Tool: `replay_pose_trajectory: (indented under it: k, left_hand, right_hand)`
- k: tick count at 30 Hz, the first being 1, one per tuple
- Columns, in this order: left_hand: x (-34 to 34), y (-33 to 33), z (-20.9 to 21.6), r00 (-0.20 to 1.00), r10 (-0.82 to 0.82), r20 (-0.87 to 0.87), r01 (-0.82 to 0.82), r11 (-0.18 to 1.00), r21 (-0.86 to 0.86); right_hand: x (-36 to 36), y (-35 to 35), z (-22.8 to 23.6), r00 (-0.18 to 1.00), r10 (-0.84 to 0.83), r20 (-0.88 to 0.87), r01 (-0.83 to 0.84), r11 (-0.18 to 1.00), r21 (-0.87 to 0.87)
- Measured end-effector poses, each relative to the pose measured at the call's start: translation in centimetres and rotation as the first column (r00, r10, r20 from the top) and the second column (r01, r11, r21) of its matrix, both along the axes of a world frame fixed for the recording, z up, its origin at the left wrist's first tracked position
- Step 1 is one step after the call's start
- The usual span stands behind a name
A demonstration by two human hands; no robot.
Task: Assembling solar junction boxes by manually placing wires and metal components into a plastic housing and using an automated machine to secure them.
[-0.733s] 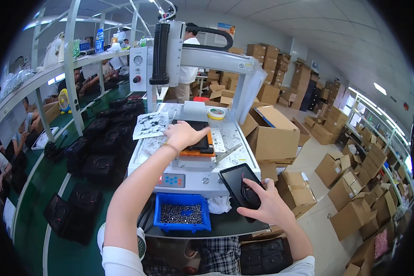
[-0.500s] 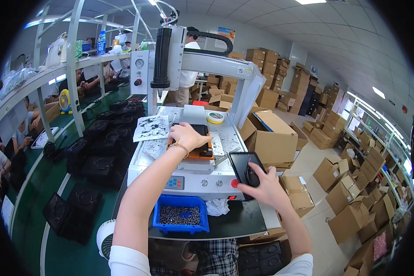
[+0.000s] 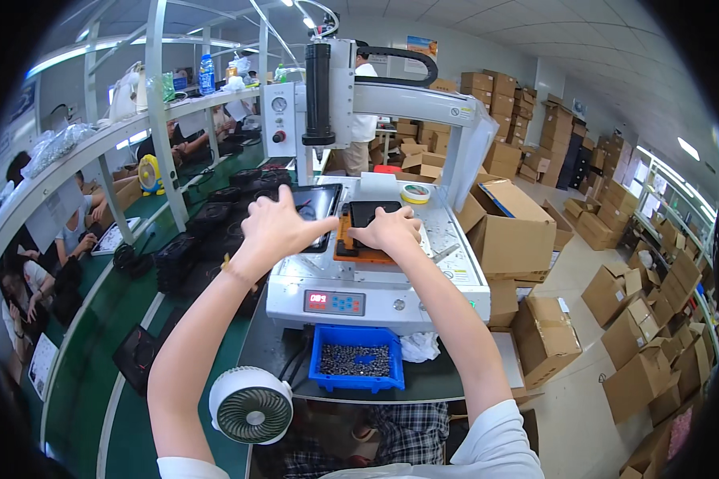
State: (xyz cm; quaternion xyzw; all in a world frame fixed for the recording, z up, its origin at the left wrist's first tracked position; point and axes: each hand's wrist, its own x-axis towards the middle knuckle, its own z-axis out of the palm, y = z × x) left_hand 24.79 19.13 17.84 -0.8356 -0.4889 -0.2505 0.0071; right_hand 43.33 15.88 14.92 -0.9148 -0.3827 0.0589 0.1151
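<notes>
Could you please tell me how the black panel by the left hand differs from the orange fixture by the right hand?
The black panel has a dark face, while the orange fixture is brightly coloured. The panel is at the left hand; the fixture, to the panel's right, is at the right hand and bears a black part. Both are partly hidden by a hand.

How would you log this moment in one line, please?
left hand: at black panel | right hand: on black part, orange fixture beneath | blue tray: small parts inside
</notes>
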Motion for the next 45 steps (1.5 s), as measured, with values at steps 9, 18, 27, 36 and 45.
replay_pose_trajectory:
  k: [9,18,27,36,45]
  left_hand:
    - [-5.6,-2.6,-2.2,0.999,0.019,-0.051,-0.022,0.998,-0.058]
    - [-6.9,-5.6,-4.4,0.993,-0.116,0.020,0.118,0.974,-0.195]
    - [-7.6,-8.1,-5.5,0.945,-0.320,0.061,0.325,0.919,-0.223]
    - [-5.5,-10.8,-6.6,0.864,-0.501,0.040,0.490,0.823,-0.287]
    - [-5.5,-12.2,-8.1,0.805,-0.589,0.077,0.588,0.772,-0.244]
  right_hand:
    - [-0.8,3.1,-1.2,0.998,-0.042,0.045,0.047,0.994,-0.099]
    - [5.2,-4.1,-6.7,0.868,0.268,0.419,-0.497,0.497,0.711]
    - [8.4,-21.0,-19.0,0.880,-0.012,0.474,-0.407,0.495,0.768]
    - [7.9,-20.5,-19.5,0.832,-0.039,0.553,-0.422,0.603,0.677]
    - [3.8,-20.7,-16.8,0.926,0.374,-0.050,-0.096,0.361,0.928]
